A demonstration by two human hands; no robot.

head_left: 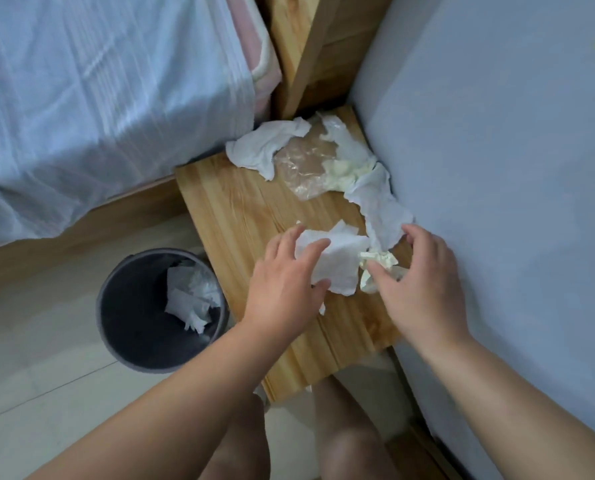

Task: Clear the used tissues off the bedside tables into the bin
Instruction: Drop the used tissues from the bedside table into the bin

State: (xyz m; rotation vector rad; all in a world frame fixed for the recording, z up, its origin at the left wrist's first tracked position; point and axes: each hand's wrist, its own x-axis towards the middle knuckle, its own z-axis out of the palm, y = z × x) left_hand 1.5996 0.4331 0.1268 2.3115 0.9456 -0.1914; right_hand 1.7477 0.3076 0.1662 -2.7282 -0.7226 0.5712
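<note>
A wooden bedside table carries several crumpled white tissues. My left hand lies on a flat white tissue near the table's middle, thumb and fingers closing around its left edge. My right hand hovers with spread fingers over a small cream tissue ball, fingertips touching it. A long white tissue runs along the right edge. At the back lie another white tissue and a clear plastic wrapper. The grey bin stands on the floor to the left, holding white tissues.
A bed with a pale blue sheet lies at the upper left, and a second blue mattress borders the table on the right. A wooden headboard post rises behind the table. My bare knees are below.
</note>
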